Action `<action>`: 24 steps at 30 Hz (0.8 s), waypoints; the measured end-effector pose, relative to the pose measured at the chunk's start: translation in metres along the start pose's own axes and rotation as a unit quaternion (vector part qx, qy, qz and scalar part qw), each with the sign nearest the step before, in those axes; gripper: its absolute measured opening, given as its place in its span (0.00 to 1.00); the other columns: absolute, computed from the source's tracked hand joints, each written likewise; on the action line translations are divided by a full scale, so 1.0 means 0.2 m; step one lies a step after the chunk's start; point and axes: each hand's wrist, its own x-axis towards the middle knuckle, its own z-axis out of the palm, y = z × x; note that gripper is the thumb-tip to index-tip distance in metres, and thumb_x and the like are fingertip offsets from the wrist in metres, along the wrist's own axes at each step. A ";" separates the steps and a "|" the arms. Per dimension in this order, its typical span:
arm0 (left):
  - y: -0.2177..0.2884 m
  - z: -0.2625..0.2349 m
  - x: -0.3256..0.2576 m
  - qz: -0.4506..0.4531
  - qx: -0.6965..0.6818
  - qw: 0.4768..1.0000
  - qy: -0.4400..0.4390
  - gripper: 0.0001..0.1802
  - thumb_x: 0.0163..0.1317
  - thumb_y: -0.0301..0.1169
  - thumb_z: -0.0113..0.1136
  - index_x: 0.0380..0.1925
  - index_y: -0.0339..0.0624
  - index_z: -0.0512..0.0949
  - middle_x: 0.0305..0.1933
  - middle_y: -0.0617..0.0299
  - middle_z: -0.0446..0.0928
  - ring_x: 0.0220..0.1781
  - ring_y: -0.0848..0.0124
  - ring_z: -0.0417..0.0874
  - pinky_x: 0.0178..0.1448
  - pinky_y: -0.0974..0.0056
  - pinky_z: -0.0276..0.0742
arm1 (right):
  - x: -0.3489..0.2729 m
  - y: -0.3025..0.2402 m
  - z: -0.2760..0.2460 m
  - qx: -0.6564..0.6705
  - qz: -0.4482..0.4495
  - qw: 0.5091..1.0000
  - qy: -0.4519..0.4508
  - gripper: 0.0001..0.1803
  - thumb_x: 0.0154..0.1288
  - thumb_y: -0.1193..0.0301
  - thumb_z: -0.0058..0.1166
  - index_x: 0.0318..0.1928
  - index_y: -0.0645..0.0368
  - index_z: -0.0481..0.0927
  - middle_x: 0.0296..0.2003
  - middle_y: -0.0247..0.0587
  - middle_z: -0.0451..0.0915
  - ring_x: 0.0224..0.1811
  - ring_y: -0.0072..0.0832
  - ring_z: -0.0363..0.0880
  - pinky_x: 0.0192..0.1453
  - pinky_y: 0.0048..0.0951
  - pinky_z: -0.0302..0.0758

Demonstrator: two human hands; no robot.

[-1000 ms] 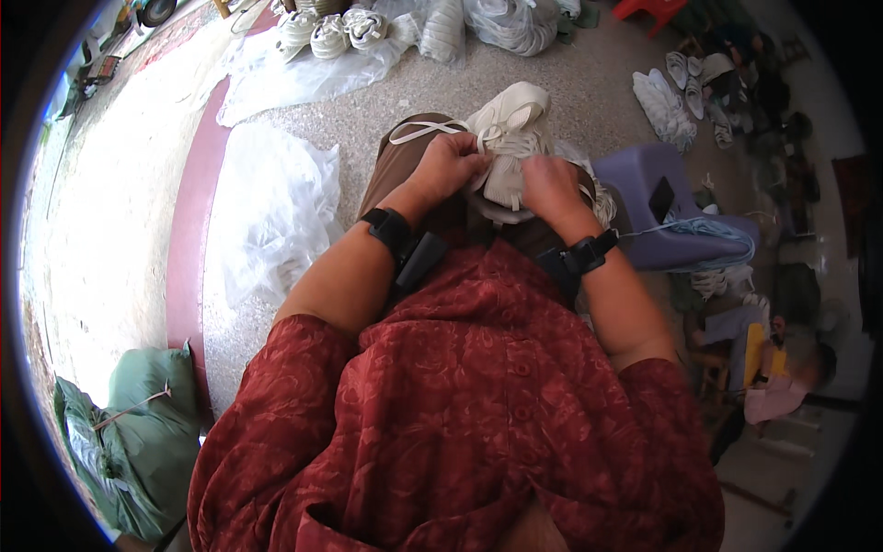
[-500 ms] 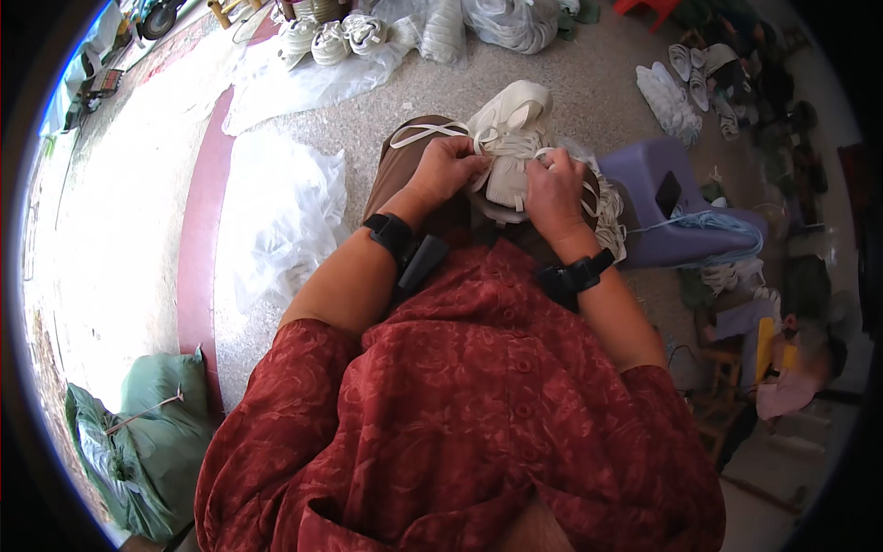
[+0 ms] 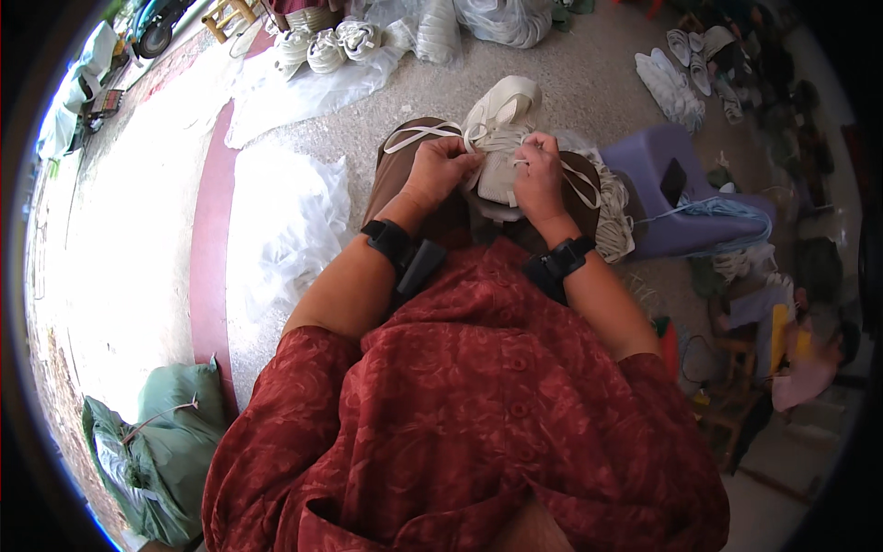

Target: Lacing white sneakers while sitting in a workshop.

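A: Cream shoe [image 3: 501,138] loc?
B: Btwn knees [image 3: 388,177]. L hand [image 3: 440,168] pinches lace [image 3: 434,127] on left side; R hand [image 3: 540,178] looks narrow on right, pinching lace too.
A: Risk?
B: Slack lace over knees cld tangle, or shoe tip, if one side's yanked.

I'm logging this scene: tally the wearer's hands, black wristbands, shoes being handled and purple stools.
Hands, left hand and right hand: 2
Black wristbands: 2
Handled shoe: 1
Purple stool: 1
Total: 6

daylight from left, overexposed ground [image 3: 138,239], dim right side, bent edges
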 end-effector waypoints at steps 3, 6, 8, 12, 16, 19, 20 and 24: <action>-0.01 0.02 0.00 -0.007 0.025 1.000 0.016 0.04 0.56 0.27 0.60 0.28 0.38 0.80 0.22 0.71 0.75 0.23 0.83 0.71 0.30 0.75 0.68 | 0.00 0.02 0.00 -0.010 -0.014 1.000 -0.013 0.06 0.45 0.80 0.48 0.27 0.62 0.76 0.35 0.47 0.73 0.42 0.43 0.69 0.45 0.39 0.67; 0.01 0.06 -0.01 0.073 0.050 0.995 0.040 0.05 0.51 0.27 0.64 0.21 0.38 0.79 0.21 0.66 0.76 0.22 0.76 0.74 0.29 0.68 0.71 | -0.04 0.01 -0.03 -0.040 -0.019 0.999 -0.009 0.05 0.45 0.80 0.50 0.27 0.62 0.77 0.35 0.47 0.73 0.44 0.43 0.69 0.47 0.38 0.67; 0.08 0.08 0.00 0.230 0.318 0.919 0.040 0.06 0.50 0.26 0.63 0.30 0.40 0.81 0.24 0.62 0.76 0.25 0.70 0.76 0.33 0.69 0.72 | -0.06 0.01 -0.04 -0.010 0.000 1.000 0.009 0.05 0.45 0.79 0.51 0.26 0.60 0.77 0.35 0.47 0.73 0.45 0.44 0.69 0.48 0.38 0.67; 0.12 0.16 0.04 0.312 0.504 0.805 0.033 0.05 0.50 0.32 0.59 0.26 0.45 0.80 0.27 0.60 0.76 0.31 0.60 0.79 0.34 0.61 0.75 | -0.05 0.05 0.00 -0.013 0.003 1.000 0.018 0.05 0.45 0.78 0.53 0.27 0.59 0.77 0.36 0.47 0.73 0.46 0.44 0.69 0.48 0.39 0.67; 0.14 0.20 0.05 0.345 0.609 0.715 -0.019 0.02 0.46 0.30 0.54 0.22 0.47 0.76 0.26 0.61 0.74 0.32 0.61 0.79 0.35 0.59 0.76 | -0.05 0.04 0.01 -0.039 0.014 0.999 0.025 0.05 0.45 0.78 0.54 0.27 0.58 0.78 0.37 0.47 0.73 0.44 0.44 0.70 0.46 0.40 0.68; 0.12 0.23 0.03 0.314 0.638 0.703 -0.021 0.04 0.46 0.29 0.54 0.24 0.44 0.76 0.27 0.59 0.74 0.34 0.60 0.79 0.36 0.59 0.76 | -0.04 0.04 0.01 -0.043 0.015 0.998 0.033 0.06 0.44 0.77 0.54 0.27 0.58 0.78 0.38 0.47 0.73 0.43 0.44 0.71 0.44 0.41 0.68; 0.13 0.24 0.03 0.317 0.639 0.700 -0.024 0.04 0.46 0.29 0.54 0.24 0.44 0.76 0.27 0.59 0.74 0.34 0.60 0.79 0.36 0.59 0.76 | -0.04 0.04 0.01 -0.042 0.014 0.998 0.039 0.06 0.44 0.77 0.54 0.27 0.58 0.78 0.37 0.46 0.73 0.43 0.44 0.71 0.44 0.41 0.68; 0.16 0.28 0.04 0.270 0.678 0.683 -0.034 0.05 0.48 0.29 0.54 0.26 0.43 0.77 0.30 0.56 0.77 0.35 0.59 0.81 0.37 0.59 0.78 | -0.04 0.01 -0.02 -0.056 0.024 0.998 0.006 0.08 0.47 0.78 0.53 0.31 0.60 0.79 0.38 0.48 0.72 0.44 0.44 0.70 0.48 0.38 0.68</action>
